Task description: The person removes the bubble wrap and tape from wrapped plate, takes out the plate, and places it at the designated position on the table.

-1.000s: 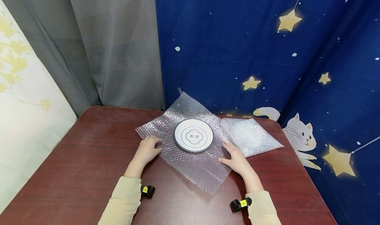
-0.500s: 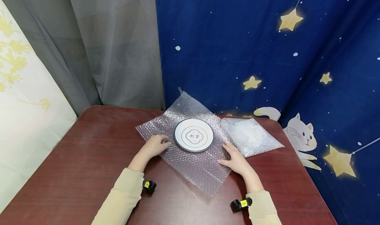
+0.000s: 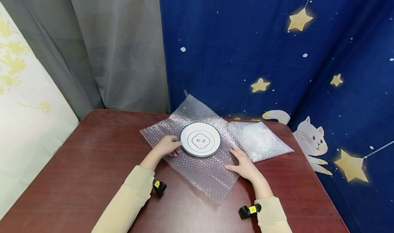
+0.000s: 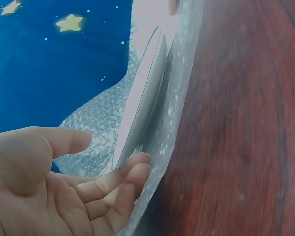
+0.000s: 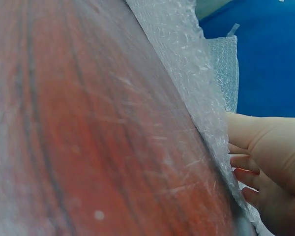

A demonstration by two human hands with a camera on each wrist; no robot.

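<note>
Beside the plate, your left hand, thumb and fingers apart, perhaps makes contact; nudge gently, letting your spread right hand steady the bubble wrap.

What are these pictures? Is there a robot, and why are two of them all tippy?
No robot here: these are a person's two bare hands. The wide picture comes from a camera worn on the head, looking down. The two tippy ones come from little black cameras on the wrists, so they tilt with the arms.

On the brown table lies a sheet of bubble wrap, with a white plate on it. To the right is a packet in bubble wrap too; I can't tell what's inside.

The left hand is at the plate's edge, but its thumb is apart from it, so it doesn't seem to grip it. The right hand rests at the sheet's right side.
</note>
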